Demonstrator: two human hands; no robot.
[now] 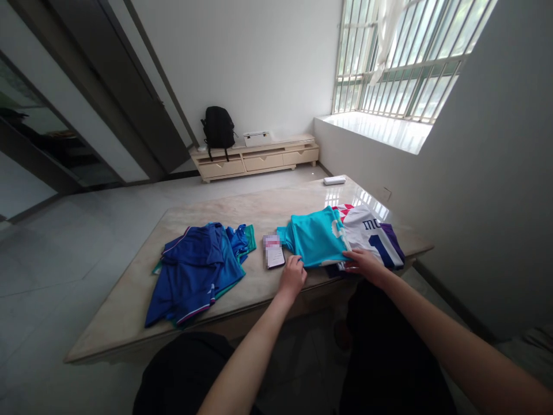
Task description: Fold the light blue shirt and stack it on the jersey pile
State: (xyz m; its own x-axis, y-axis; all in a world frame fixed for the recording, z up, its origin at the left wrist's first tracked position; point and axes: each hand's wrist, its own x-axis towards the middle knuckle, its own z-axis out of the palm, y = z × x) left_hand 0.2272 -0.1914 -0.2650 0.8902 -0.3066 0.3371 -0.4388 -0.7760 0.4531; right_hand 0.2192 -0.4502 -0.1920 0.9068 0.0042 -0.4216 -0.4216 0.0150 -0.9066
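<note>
A turquoise jersey [317, 235], partly folded, lies over a white jersey [360, 225] with dark lettering and a large numeral. My left hand [294, 274] pinches the turquoise jersey at its near left corner. At the near right edge, my right hand [362, 263] grips the same cloth, thumb on top and fingers partly beneath it. A smartphone [275, 257] with a lit, partly blurred screen rests just left of the jersey. Purple cloth [391, 239] shows from under the white jersey on the right.
On the left of the marble-topped table [125, 288] lies a pile of dark blue shorts [190, 268] with blue and green clothes. A white box-like object [334, 180] sits near the far edge. Beyond, a low cabinet [263, 163] bears a black backpack [218, 128].
</note>
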